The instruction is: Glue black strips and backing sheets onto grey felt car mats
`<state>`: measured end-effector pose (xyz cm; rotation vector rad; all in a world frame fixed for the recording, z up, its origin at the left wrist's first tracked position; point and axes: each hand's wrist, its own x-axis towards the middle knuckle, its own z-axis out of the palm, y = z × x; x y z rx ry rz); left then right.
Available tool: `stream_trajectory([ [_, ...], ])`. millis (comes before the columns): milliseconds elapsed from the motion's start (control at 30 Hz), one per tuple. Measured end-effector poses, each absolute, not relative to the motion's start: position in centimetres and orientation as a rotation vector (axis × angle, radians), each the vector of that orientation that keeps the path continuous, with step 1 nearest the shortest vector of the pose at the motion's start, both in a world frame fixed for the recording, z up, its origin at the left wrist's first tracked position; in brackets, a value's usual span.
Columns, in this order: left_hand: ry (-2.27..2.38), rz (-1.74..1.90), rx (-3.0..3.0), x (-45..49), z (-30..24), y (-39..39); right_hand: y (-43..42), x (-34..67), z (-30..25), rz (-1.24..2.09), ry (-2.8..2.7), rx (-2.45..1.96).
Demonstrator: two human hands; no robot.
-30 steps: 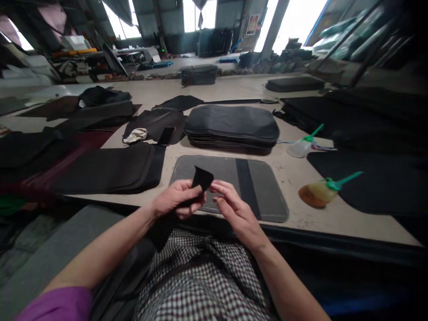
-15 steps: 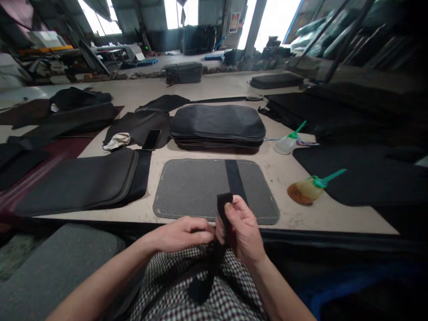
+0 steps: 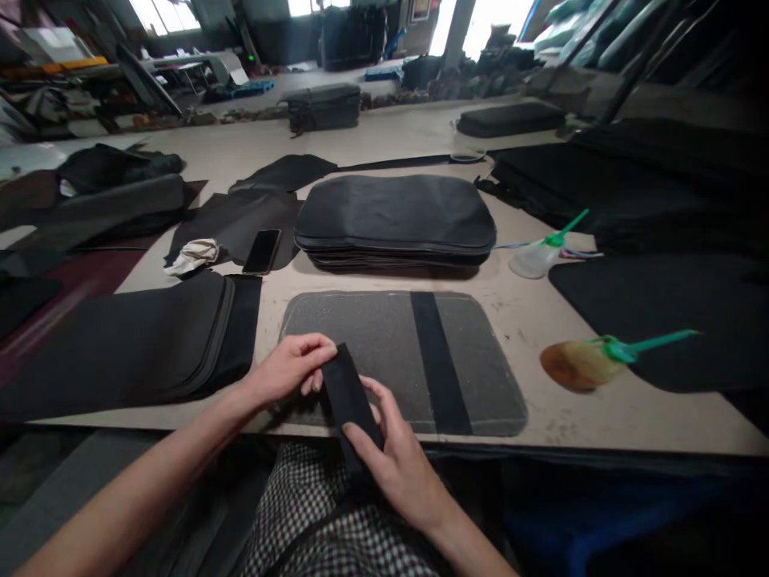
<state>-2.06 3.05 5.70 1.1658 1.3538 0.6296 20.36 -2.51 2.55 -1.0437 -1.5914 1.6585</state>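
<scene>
My left hand [image 3: 291, 367] pinches the far end of the black strip [image 3: 348, 393] while my right hand [image 3: 400, 461] half-curls around its nearer length, likely holding it flat.

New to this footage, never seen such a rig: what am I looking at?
No machine here: the grip is two bare human hands, the left hand and the right hand. One head-worn camera takes every picture, looking forward and down. Both hands hold a black strip. On the table lies a grey panel with a dark band across it. Behind it is a stack of dark pieces; at picture right, a pale bottle and an amber bottle, both with green spouts.
</scene>
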Motion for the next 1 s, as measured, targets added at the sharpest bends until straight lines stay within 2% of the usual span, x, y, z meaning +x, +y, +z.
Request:
stream_trajectory([
  [200,1.632,0.644,1.963,-5.6,3.2,12.0,-1.6,19.8,1.2,1.366,-1.621,-1.189],
  [333,1.672,0.601,2.373,-6.0,0.9,15.7,-0.8,19.3,0.5,1.321,-1.678,-1.261],
  [567,1.740,0.466,2.582,-6.4,-1.1,17.6,-0.2,17.9,0.3,1.666,-1.558,-1.193],
  [1000,1.733,0.341,2.646,-6.5,-1.0,18.4,0.0,17.1,0.6,1.634,-1.636,-1.210],
])
